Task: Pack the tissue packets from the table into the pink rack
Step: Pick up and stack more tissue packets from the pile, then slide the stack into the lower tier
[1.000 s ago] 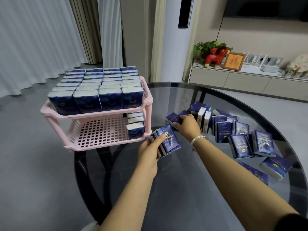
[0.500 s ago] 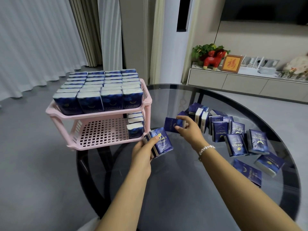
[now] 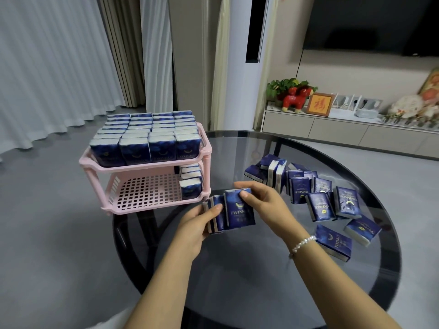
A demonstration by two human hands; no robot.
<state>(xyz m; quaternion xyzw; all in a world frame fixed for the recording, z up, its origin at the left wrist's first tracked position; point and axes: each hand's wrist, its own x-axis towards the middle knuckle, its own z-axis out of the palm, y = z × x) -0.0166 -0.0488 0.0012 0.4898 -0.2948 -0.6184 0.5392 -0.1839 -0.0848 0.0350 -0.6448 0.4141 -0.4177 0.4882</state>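
One head-worn wide-angle view looks forward and down from close above the round glass table (image 3: 237,293) — the pink rack (image 3: 152,165) at left, the room's far wall and cabinet (image 3: 332,129) well beyond.

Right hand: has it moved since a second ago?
Yes. The right hand left the loose packets and came toward the pink rack, joining the left hand.

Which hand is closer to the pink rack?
The left hand. It holds tissue packets just below the pink rack's bottom shelf, near its front corner. The right hand grips the same bundle farther right, toward the loose packets.
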